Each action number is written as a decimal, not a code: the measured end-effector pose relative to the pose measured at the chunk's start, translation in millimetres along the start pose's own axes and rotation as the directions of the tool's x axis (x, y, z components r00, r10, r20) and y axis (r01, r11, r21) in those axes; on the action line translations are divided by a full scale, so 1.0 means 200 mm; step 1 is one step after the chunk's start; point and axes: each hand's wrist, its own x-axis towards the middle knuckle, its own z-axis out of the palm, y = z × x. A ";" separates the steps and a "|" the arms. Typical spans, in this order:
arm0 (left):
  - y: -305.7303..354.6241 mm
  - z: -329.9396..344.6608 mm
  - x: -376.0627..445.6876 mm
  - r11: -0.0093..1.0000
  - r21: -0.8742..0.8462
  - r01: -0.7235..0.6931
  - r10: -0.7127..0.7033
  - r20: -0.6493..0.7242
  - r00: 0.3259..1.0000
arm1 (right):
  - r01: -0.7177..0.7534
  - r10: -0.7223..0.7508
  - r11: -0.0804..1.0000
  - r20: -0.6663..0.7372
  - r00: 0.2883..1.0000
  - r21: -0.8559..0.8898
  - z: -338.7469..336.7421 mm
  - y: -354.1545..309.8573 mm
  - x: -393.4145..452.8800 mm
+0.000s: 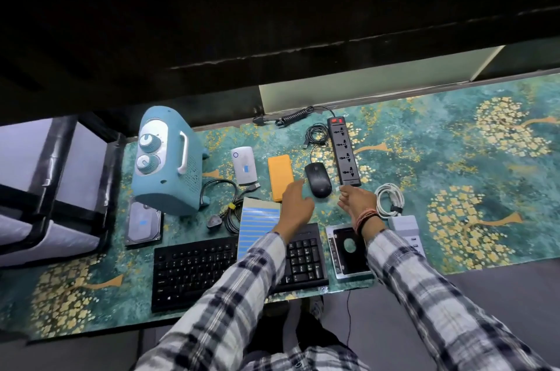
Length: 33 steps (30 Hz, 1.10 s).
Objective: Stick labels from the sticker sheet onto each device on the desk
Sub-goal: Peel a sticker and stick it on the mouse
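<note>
The left hand (295, 204) is open with fingers spread, just left of the black mouse (317, 179) — the right hand (357, 199) pinches something small, too tiny to identify. The sticker sheet (257, 226) lies partly over the keyboard (197, 267).

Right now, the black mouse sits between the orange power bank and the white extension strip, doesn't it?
Not quite: the extension strip is black, not white. The head view shows the black mouse lying between the orange power bank and that black strip, as you said.
</note>
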 end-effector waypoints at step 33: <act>-0.03 0.08 0.30 0.246 -0.881 0.403 -0.457 0.262 0.850 | 0.414 -0.370 0.859 0.195 0.908 -0.301 0.24 -0.03 0.10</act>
